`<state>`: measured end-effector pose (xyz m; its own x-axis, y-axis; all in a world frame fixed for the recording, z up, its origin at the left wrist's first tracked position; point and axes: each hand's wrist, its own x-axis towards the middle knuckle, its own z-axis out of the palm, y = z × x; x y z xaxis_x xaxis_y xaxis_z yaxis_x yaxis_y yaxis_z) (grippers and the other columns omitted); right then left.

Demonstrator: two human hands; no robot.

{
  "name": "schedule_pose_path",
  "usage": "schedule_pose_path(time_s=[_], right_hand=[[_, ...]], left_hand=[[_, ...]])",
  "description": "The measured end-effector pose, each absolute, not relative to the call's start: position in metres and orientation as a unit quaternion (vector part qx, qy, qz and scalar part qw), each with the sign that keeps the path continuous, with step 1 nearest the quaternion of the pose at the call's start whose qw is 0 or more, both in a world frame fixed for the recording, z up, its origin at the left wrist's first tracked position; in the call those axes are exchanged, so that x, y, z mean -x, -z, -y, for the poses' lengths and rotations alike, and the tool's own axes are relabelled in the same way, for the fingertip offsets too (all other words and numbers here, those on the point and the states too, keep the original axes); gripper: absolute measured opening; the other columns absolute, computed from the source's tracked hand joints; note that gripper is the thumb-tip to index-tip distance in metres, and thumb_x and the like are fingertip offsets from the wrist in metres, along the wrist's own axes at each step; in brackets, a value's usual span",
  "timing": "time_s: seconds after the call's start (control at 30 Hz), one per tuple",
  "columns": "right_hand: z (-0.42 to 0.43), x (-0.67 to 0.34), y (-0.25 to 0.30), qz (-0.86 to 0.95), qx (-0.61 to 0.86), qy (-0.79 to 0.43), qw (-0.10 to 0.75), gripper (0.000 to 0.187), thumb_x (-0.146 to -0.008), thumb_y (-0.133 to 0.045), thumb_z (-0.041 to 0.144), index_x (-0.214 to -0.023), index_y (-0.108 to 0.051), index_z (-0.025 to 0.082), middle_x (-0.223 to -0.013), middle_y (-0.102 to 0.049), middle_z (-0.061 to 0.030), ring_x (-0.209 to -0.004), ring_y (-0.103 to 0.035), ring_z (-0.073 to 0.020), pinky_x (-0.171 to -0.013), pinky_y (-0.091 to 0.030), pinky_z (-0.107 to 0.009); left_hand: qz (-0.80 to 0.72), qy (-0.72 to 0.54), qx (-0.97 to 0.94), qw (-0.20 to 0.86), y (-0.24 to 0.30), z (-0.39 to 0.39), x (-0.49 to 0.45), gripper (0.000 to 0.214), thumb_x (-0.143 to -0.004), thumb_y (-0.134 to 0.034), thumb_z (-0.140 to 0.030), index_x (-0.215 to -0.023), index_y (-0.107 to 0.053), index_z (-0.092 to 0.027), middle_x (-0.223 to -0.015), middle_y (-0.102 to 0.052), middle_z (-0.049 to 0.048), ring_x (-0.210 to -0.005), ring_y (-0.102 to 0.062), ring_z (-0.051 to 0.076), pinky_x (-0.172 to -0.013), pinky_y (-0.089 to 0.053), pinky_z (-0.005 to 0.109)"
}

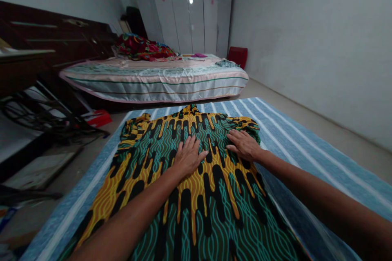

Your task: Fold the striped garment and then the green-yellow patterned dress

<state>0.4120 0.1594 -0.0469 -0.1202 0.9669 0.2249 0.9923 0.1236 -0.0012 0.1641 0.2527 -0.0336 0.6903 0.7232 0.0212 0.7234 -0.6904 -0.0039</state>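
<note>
A patterned garment (196,187) in green, yellow and black lies spread out in front of me, its sleeves folded in at the far left and far right corners. My left hand (189,155) rests flat on its middle, fingers stretched forward and thumb out to the side. Near the folded right sleeve (245,123), my right hand (243,144) lies palm down on the cloth with its fingers extended. Neither hand grips the fabric. Beneath the garment is a blue cover with white stripes (294,142).
Beyond the striped cover stands a bed (171,81) with a red floral blanket (143,47) heaped on it. A sewing machine stand (30,108) is at the left, near a red box (99,118). White wardrobes (183,16) and a red chair (238,55) are at the back.
</note>
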Motion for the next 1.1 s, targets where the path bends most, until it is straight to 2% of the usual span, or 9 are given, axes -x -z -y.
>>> schedule_pose_path(time_s=[0.2, 0.4, 0.5, 0.6, 0.73, 0.9, 1.1], right_hand=[[-0.135, -0.42, 0.059, 0.731, 0.678, 0.031, 0.074, 0.058, -0.096, -0.032, 0.051, -0.138, -0.041, 0.012, -0.147, -0.034, -0.015, -0.135, -0.029, -0.0275, -0.108, -0.025, -0.049], [-0.107, -0.391, 0.046, 0.729, 0.679, 0.034, 0.083, 0.06, -0.095, -0.031, 0.053, -0.138, -0.042, 0.013, -0.145, -0.035, -0.0161, -0.136, -0.028, -0.0292, -0.109, -0.021, -0.051], [-0.083, -0.379, 0.052, 0.73, 0.678, 0.011, 0.087, 0.064, -0.094, -0.03, 0.057, -0.14, -0.04, 0.013, -0.146, -0.033, -0.0162, -0.136, -0.026, -0.0294, -0.109, -0.019, -0.052], [-0.07, -0.381, 0.063, 0.712, 0.697, -0.004, 0.085, 0.065, -0.094, -0.028, 0.056, -0.141, -0.037, 0.012, -0.148, -0.031, -0.0163, -0.137, -0.025, -0.029, -0.108, -0.021, -0.053], [-0.067, -0.384, 0.068, 0.703, 0.706, 0.015, 0.084, 0.063, -0.095, -0.028, 0.055, -0.14, -0.039, 0.012, -0.146, -0.034, -0.0163, -0.136, -0.027, -0.0285, -0.108, -0.023, -0.052], [-0.043, -0.37, 0.071, 0.703, 0.701, 0.056, 0.107, 0.062, -0.094, -0.027, 0.056, -0.139, -0.041, 0.016, -0.146, -0.035, -0.0141, -0.137, -0.027, -0.0276, -0.109, -0.022, -0.054], [-0.011, -0.369, 0.093, 0.681, 0.724, 0.03, 0.102, 0.061, -0.093, -0.026, 0.057, -0.139, -0.041, 0.02, -0.147, -0.034, -0.0108, -0.137, -0.027, -0.0252, -0.109, -0.025, -0.052]], left_hand=[[0.406, -0.016, 0.914, -0.02, 0.035, -0.225, -0.159, 0.073, -0.089, -0.024, -0.063, -0.142, -0.032, -0.012, -0.153, -0.021, 0.0159, -0.142, -0.014, 0.028, -0.111, -0.019, 0.05], [0.415, 0.003, 0.91, -0.019, 0.026, -0.205, -0.155, 0.071, -0.089, -0.025, -0.061, -0.14, -0.035, -0.012, -0.153, -0.019, 0.0159, -0.142, -0.012, 0.029, -0.112, -0.015, 0.05], [0.442, 0.002, 0.897, -0.031, 0.026, -0.185, -0.152, 0.077, -0.088, -0.024, -0.065, -0.141, -0.033, -0.01, -0.153, -0.018, 0.0173, -0.142, -0.011, 0.031, -0.112, -0.014, 0.05], [0.453, -0.01, 0.89, -0.052, 0.03, -0.171, -0.148, 0.082, -0.086, -0.023, -0.067, -0.142, -0.03, -0.008, -0.153, -0.018, 0.0188, -0.142, -0.009, 0.031, -0.113, -0.014, 0.049], [0.447, -0.005, 0.893, -0.059, 0.029, -0.163, -0.143, 0.078, -0.088, -0.022, -0.064, -0.143, -0.03, -0.009, -0.153, -0.018, 0.0167, -0.143, -0.007, 0.029, -0.114, -0.013, 0.047], [0.484, -0.003, 0.87, -0.09, 0.026, -0.14, -0.133, 0.078, -0.088, -0.022, -0.064, -0.144, -0.028, -0.009, -0.154, -0.015, 0.0159, -0.143, -0.007, 0.029, -0.114, -0.013, 0.049], [0.473, 0.003, 0.875, -0.104, 0.034, -0.121, -0.122, 0.082, -0.086, -0.025, -0.065, -0.145, -0.025, -0.007, -0.155, -0.01, 0.016, -0.143, -0.001, 0.028, -0.115, -0.009, 0.047]])
